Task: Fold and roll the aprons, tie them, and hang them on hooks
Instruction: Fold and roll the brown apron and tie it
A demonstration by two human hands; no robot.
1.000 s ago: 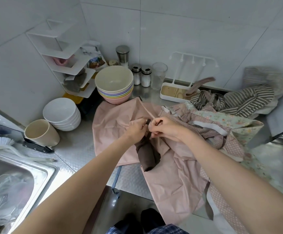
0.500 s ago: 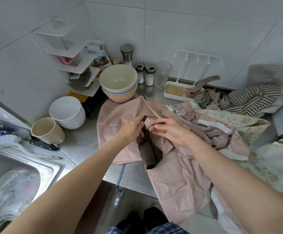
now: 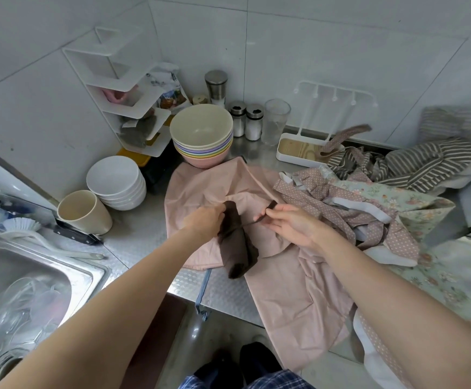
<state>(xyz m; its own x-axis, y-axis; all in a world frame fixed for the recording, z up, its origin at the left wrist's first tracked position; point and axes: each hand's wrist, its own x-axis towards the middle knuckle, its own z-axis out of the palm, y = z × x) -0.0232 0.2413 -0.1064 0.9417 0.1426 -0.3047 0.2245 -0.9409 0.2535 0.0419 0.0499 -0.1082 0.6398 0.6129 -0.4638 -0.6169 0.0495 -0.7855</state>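
Hands (image 3: 205,223) on brown apron roll (image 3: 238,245)

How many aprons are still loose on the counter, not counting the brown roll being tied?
4: pink apron under the hands; polka-dot apron right of it; floral apron beneath that; striped apron at the back right. More may be buried in the pile.

Stacked pastel bowls (image 3: 202,136) stood at the wall; white bowls (image 3: 116,182) and beige cup (image 3: 84,211) left of them, two shakers (image 3: 246,122) right.

Brown rolled apron (image 3: 238,248) lies on flat pink apron (image 3: 279,282); dotted (image 3: 369,226), floral (image 3: 414,197), striped aprons (image 3: 425,164) heaped right.
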